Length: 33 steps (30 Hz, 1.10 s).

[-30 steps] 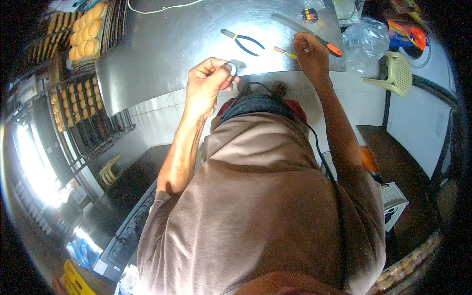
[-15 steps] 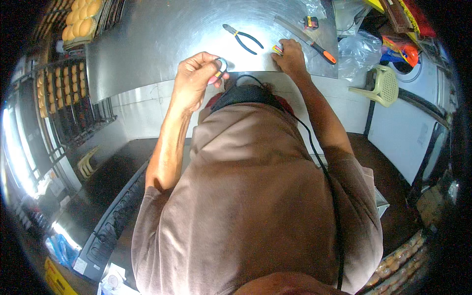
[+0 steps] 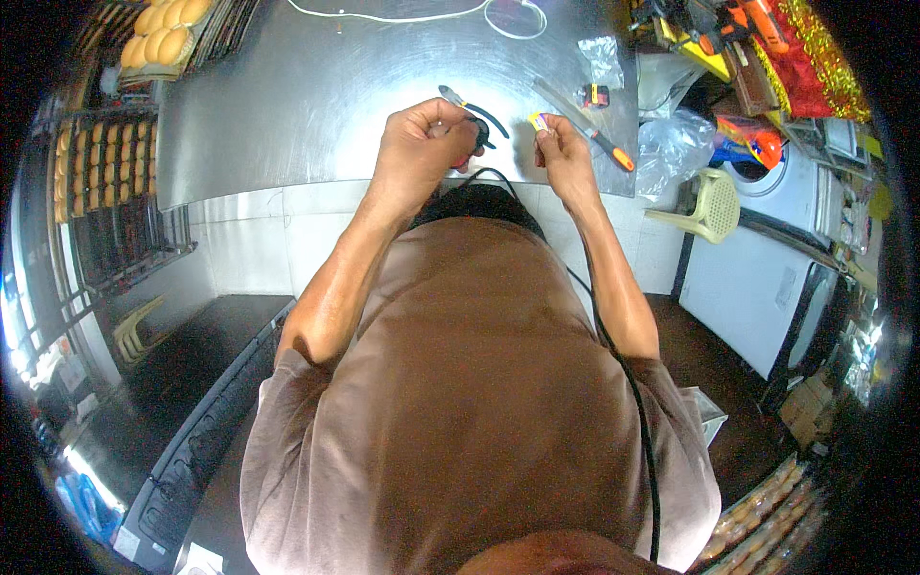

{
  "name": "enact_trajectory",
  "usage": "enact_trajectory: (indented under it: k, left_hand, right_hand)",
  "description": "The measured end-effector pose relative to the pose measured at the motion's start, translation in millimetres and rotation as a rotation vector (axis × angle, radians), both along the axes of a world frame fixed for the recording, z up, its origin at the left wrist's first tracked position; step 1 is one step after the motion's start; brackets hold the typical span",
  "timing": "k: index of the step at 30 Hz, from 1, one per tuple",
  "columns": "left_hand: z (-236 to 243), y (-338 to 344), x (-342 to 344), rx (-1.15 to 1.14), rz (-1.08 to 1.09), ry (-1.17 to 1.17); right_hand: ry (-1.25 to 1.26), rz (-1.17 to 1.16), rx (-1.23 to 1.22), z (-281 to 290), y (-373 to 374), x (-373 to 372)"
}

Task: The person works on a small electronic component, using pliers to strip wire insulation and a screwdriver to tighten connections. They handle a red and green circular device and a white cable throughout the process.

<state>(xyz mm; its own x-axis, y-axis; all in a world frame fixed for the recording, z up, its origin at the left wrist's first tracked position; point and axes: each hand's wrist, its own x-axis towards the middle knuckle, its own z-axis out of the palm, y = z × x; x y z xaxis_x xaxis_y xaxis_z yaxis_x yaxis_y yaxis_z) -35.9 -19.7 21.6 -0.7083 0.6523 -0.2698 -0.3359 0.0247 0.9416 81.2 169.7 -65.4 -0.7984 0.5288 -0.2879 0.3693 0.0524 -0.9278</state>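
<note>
My left hand [image 3: 422, 149] is closed above the near part of the metal table [image 3: 316, 105], its fingers pinching a small dark, rounded thing [image 3: 482, 132] whose kind I cannot make out. Just beyond those fingers lie pliers with black handles [image 3: 491, 117], partly hidden by the hand. On the other side, my right hand [image 3: 565, 158] pinches a small yellow and purple piece [image 3: 540, 122], like a little packet or label, between thumb and fingers. To its right rests a flat file with an orange and black handle [image 3: 611, 150].
A red and black tape measure [image 3: 596, 96] and a clear plastic bag [image 3: 601, 59] sit farther back. White cable [image 3: 402, 19] runs along the far side. Bread trays [image 3: 105, 168] stand left; a pale plastic stool [image 3: 709, 206] stands right.
My right hand has lifted the small yellow and purple piece off the table. My left hand has moved right, now partly covering the pliers. The whole view has shifted, showing more far table.
</note>
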Motion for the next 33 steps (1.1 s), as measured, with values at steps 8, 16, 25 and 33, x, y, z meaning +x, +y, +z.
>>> enact_trajectory:
  k: [8,16,25,33]
  left_hand:
    - [14.6,11.9,-5.3,0.022,0.005,0.200]
    - [20.7,10.2,-14.4,0.048,0.021,0.339]
    - [19.3,7.3,-19.8,0.055,0.047,0.355]
    - [19.2,5.1,-20.9,0.027,-0.049,0.362]
  right_hand:
    - [0.346,-0.065,-0.355,121.5,-49.8,-9.4]
    - [0.397,-0.036,-0.273,121.8,-58.5,-19.4]
    - [0.371,-0.006,-0.235,124.5,-60.9,-26.4]
    - [0.347,-0.025,-0.191,126.1,-62.5,-25.3]
